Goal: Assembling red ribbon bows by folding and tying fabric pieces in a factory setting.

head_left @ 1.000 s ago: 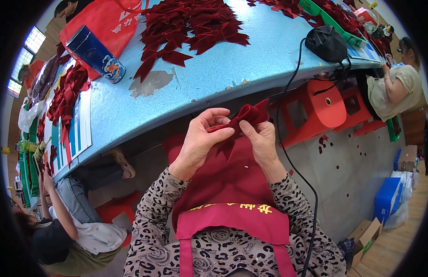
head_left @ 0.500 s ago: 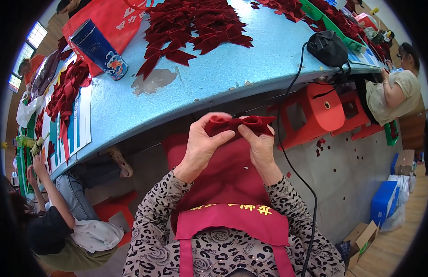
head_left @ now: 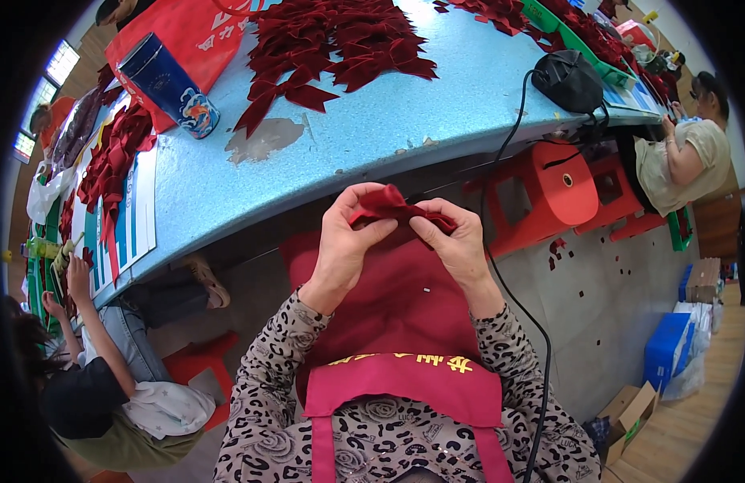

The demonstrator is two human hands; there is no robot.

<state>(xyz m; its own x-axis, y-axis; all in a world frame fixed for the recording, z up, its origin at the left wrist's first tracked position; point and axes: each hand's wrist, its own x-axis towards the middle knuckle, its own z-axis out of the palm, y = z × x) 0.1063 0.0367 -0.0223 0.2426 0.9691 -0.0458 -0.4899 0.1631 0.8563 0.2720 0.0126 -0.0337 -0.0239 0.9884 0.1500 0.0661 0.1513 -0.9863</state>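
Red felt, folded bow-shaped piece (head_left: 398,208), frame centre, below the pale blue counter (head_left: 324,161) edge. Left hand (head_left: 344,245) pinches its left end, right hand (head_left: 457,245) its right, both closed on it. Looks light, soft, floppy; best gripped at the folds.

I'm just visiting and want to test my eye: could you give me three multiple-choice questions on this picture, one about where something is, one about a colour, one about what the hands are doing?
1. Where is the blue tin?
A. on the blue table
B. on the floor
C. on the red stool

2. What colour is the fabric piece between the hands?
A. green
B. dark red
C. white

3. How is the piece held?
A. lying loose on the lap
B. left hand alone
C. pinched by left hand and right hand

Answers: 1 A, it lies near the table's far left. 2 B, the same red as the pile. 3 C, fingers of both hands close on it.
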